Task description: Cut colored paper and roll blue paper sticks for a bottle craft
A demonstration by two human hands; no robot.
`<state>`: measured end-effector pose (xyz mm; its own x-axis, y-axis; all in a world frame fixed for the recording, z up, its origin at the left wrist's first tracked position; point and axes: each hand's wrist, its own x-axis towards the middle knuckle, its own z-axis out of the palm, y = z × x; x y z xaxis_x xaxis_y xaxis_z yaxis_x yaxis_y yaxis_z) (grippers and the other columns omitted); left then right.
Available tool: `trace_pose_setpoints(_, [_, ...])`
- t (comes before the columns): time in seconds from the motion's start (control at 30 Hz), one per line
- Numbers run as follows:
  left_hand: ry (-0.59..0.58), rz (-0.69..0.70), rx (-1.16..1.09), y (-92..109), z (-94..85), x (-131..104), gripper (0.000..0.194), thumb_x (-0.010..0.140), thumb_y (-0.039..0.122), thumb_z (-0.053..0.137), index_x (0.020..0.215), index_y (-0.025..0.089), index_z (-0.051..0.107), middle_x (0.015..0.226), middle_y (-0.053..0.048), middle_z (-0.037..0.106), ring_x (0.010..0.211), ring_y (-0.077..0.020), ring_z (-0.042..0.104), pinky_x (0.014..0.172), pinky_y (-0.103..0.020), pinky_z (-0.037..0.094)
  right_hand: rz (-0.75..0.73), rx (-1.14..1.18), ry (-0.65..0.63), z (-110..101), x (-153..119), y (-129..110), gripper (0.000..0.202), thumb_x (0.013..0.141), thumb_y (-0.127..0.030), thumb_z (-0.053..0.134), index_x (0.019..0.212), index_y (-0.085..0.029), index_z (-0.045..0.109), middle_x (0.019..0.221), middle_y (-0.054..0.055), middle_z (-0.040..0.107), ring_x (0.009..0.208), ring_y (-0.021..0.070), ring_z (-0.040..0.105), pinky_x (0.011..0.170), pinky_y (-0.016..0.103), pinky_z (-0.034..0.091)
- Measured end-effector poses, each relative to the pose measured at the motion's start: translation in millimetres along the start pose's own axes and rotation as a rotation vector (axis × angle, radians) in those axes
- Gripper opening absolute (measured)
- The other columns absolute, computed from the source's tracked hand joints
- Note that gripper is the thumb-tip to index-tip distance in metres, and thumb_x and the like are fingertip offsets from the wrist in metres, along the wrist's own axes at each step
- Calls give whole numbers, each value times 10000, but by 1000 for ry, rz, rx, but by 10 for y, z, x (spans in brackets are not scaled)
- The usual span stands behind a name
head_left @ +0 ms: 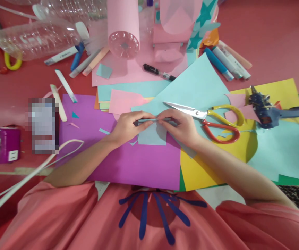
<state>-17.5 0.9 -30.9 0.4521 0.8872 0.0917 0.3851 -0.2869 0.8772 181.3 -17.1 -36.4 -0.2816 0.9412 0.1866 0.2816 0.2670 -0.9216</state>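
Note:
Both my hands meet over the purple paper (149, 166), pinching a small light-blue piece of paper (152, 134) along its upper edge. My left hand (128, 126) grips the left part of that edge between thumb and fingers. Close beside it, my right hand (179, 126) pinches the right part, fingertips nearly touching the left ones. Below the fingers the paper hangs or lies flat; I cannot tell which. Scissors (206, 116) with yellow and red handles lie just right of my right hand, blades pointing left. A large light-blue sheet (191, 86) lies behind my hands.
A blue glue gun (266, 109) rests at the right on yellow paper (209, 166). Markers (229, 60) and a black pen (158, 72) lie farther back. Plastic bottles (40, 38) and a pink-wrapped bottle (123, 27) are behind. At left are a phone (44, 125), a purple power adapter (3, 144) and a white cable (35, 173).

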Motion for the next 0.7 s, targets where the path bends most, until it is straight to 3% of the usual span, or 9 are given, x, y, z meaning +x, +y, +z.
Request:
trace_pose_setpoints(0.23, [-5,-39,36,-1,-10,-10,332,885,495,586,946,216,755,899,-48,780,738,-125,708,590,-182,521,72,5,13,0,11,-29,98,838,-242,591,813,-211,681,786,14,712,693,147,644,643,294,546])
trace_pose_setpoints(0.7, [-22,-23,13,14,-33,-3,332,887,484,587,953,210,764,904,-36,785,715,-117,699,577,-179,502,105,98,25,-4,21,-30,93,823,-245,633,769,-197,691,744,14,706,659,135,633,593,270,529])
